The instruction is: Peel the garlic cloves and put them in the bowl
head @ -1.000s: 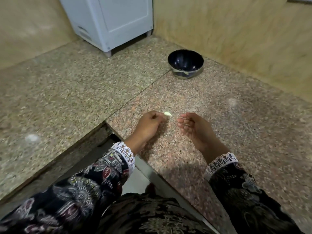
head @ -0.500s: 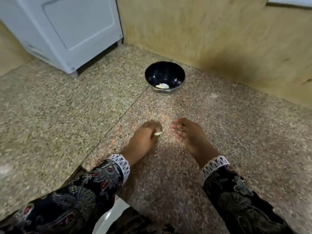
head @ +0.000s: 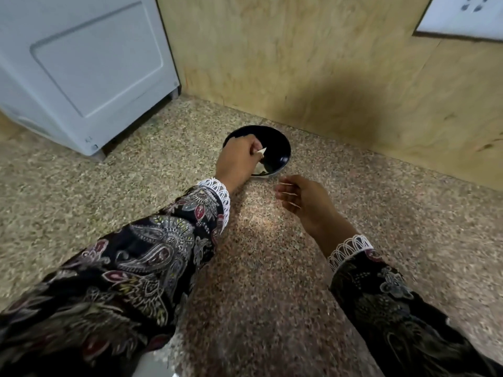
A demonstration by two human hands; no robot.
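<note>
A dark bowl (head: 283, 148) stands on the granite counter close to the wooden back wall. My left hand (head: 239, 160) reaches over the bowl's left rim, its fingers pinched on a pale garlic clove (head: 262, 151) held above the inside. Something pale (head: 260, 167) lies low in the bowl, partly hidden by my hand. My right hand (head: 304, 198) hovers just in front of the bowl to its right, fingers loosely apart and holding nothing.
A white appliance (head: 81, 69) stands at the back left on the counter (head: 272, 268). The wooden wall (head: 326, 63) runs behind the bowl, with a white socket plate (head: 468, 14) at the top right. My patterned sleeves fill the foreground.
My left hand has carried the clove forward from in front of me to over the bowl. My right hand followed a little and stayed empty. The view moved closer to the wall.
</note>
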